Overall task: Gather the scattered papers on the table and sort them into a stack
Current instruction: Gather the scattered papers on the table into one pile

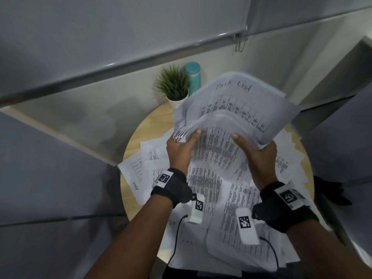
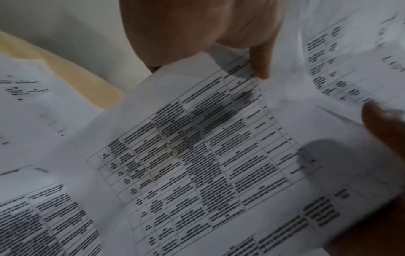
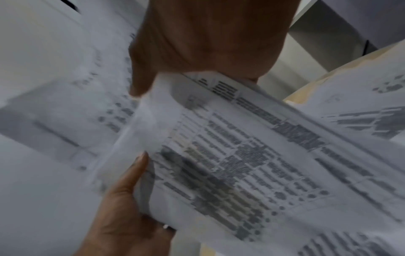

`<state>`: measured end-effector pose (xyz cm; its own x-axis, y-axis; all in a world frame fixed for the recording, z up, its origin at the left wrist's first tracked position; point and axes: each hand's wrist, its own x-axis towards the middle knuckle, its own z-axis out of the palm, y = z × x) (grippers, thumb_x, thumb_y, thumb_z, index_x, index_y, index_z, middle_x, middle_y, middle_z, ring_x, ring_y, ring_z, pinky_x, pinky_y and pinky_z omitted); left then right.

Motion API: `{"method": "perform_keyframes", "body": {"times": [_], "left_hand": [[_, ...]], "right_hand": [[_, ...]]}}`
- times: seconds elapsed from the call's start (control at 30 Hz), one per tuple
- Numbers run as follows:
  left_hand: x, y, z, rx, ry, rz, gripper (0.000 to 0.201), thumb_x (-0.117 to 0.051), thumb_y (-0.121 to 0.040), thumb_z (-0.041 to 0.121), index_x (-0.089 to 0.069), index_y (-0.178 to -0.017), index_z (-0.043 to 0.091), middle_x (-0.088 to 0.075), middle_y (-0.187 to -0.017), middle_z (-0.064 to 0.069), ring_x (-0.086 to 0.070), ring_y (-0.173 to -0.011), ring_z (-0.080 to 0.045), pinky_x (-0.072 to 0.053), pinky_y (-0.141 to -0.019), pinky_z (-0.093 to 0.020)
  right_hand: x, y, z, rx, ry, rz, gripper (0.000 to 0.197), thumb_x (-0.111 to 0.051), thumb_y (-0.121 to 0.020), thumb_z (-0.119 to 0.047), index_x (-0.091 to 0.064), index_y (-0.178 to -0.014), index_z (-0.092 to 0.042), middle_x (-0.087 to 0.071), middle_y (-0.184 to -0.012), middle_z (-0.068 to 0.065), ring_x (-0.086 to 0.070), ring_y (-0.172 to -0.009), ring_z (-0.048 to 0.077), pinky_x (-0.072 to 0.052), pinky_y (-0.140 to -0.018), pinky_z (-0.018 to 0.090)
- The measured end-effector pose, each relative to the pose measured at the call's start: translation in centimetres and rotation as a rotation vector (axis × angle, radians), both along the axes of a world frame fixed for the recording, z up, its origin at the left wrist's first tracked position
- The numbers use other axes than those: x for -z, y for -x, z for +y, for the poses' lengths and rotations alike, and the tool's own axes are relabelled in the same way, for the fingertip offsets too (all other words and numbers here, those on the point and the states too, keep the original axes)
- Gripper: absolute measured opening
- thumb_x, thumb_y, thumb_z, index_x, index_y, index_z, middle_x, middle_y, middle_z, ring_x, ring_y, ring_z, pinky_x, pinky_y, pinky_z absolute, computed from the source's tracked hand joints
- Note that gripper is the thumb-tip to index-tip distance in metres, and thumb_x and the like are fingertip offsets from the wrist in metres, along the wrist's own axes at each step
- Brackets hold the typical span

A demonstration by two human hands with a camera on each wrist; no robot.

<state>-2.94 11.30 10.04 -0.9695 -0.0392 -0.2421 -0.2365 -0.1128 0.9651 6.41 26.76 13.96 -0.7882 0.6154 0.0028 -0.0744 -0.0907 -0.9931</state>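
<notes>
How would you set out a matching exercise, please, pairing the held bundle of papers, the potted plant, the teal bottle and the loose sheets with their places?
Things:
1 bundle of papers
2 potted plant
3 teal bottle
4 loose sheets

Places:
A spread over the round table
B far edge, in a white pot
C gripped by left hand and right hand, raised
D just behind the plant

Pairs: 1-C, 2-B, 3-D, 4-A

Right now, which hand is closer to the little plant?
Left. The left hand grips the paper bundle in front of the plant; the right hand holds it farther right.
</notes>
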Motion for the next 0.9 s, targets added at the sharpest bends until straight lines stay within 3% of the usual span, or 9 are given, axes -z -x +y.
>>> {"method": "perform_keyframes", "body": {"times": [0.07,0.13,0.23,0.37,0.53,0.6,0.7,0.8,0.9], "left_hand": [[-0.6,-0.2,0.1,-0.033,-0.032,-0.008,0.048,-0.088,-0.070,0.035,-0.071,-0.109,0.015,-0.076,-0.104,0.000,-0.071,-0.099,-0.010,-0.054,-0.089,-0.026],[-1.1,-0.1,0.2,-0.080,-0.062,-0.021,0.068,-0.088,-0.065,0.044,-0.068,-0.119,0.009,-0.075,-0.106,-0.001,-0.072,-0.097,-0.009,-0.054,-0.088,-0.024],[-1.2,0.0,0.0,-0.037,-0.007,-0.064,0.068,-0.089,-0.069,0.042,-0.065,-0.123,0.009,-0.075,-0.102,0.000,-0.072,-0.092,-0.007,-0.054,-0.081,-0.018],[-1.7,-0.5,-0.3,0.019,0.058,-0.031,0.088,-0.086,-0.056,0.066,-0.061,-0.126,0.019,-0.070,-0.122,0.001,-0.065,-0.115,-0.013,-0.050,-0.103,-0.036],[-5.2,-0.9,0.4,-0.111,-0.003,0.209,0.060,-0.081,-0.064,0.058,-0.062,-0.104,0.018,-0.071,-0.104,-0.002,-0.068,-0.097,-0.019,-0.056,-0.089,-0.038],[-6.6,-0.9,1.0,-0.180,0.010,0.242,0.053,-0.078,-0.063,0.061,-0.065,-0.095,0.021,-0.070,-0.093,0.006,-0.065,-0.087,-0.013,-0.056,-0.083,-0.035],[-8.5,-0.2,2.1,-0.251,0.077,0.182,0.039,-0.073,-0.060,0.072,-0.065,-0.078,0.039,-0.069,-0.080,0.022,-0.065,-0.079,0.002,-0.055,-0.078,-0.029],[-9.7,0.1,2.4,-0.272,0.141,0.118,0.042,-0.066,-0.058,0.083,-0.065,-0.074,0.045,-0.070,-0.086,0.019,-0.066,-0.087,-0.005,-0.057,-0.086,-0.040],[-10.1,0.4,2.3,-0.288,0.155,0.119,0.058,-0.058,-0.057,0.089,-0.071,-0.082,0.038,-0.073,-0.089,0.014,-0.068,-0.089,-0.011,-0.057,-0.088,-0.043]], "right_hand": [[-0.7,0.4,-0.6,0.033,0.059,0.033,0.052,-0.079,-0.079,-0.034,-0.065,-0.123,-0.010,-0.070,-0.119,0.008,-0.067,-0.113,0.022,-0.055,-0.095,0.049],[-1.2,0.6,-1.0,0.077,0.090,0.027,0.049,-0.078,-0.079,-0.038,-0.067,-0.119,-0.012,-0.073,-0.114,0.006,-0.069,-0.108,0.022,-0.056,-0.091,0.049],[-1.2,0.6,-1.1,0.094,0.084,-0.014,0.039,-0.079,-0.082,-0.029,-0.069,-0.116,-0.014,-0.074,-0.108,0.003,-0.071,-0.102,0.015,-0.058,-0.089,0.043],[0.2,0.2,-0.6,0.031,0.056,-0.090,0.036,-0.082,-0.077,-0.010,-0.068,-0.109,-0.021,-0.074,-0.104,-0.001,-0.072,-0.097,0.012,-0.058,-0.088,0.040],[1.9,0.1,0.3,-0.036,-0.084,-0.188,0.046,-0.079,-0.074,0.002,-0.065,-0.099,-0.034,-0.071,-0.101,-0.008,-0.070,-0.093,0.012,-0.057,-0.091,0.047],[2.0,0.1,0.2,-0.051,-0.079,-0.173,0.043,-0.078,-0.075,0.003,-0.066,-0.096,-0.032,-0.072,-0.099,-0.003,-0.070,-0.093,0.015,-0.057,-0.090,0.047],[1.9,0.0,0.0,-0.053,-0.051,-0.142,0.035,-0.079,-0.075,0.003,-0.070,-0.091,-0.027,-0.074,-0.099,0.009,-0.072,-0.094,0.026,-0.057,-0.087,0.052],[1.9,-0.3,-0.2,-0.031,-0.044,-0.124,0.033,-0.079,-0.076,0.002,-0.070,-0.089,-0.028,-0.074,-0.097,0.007,-0.072,-0.092,0.025,-0.058,-0.084,0.052],[1.8,-0.4,-0.3,-0.036,-0.024,-0.097,0.034,-0.080,-0.076,0.000,-0.070,-0.094,-0.027,-0.074,-0.098,0.002,-0.073,-0.092,0.021,-0.060,-0.083,0.045]]}}
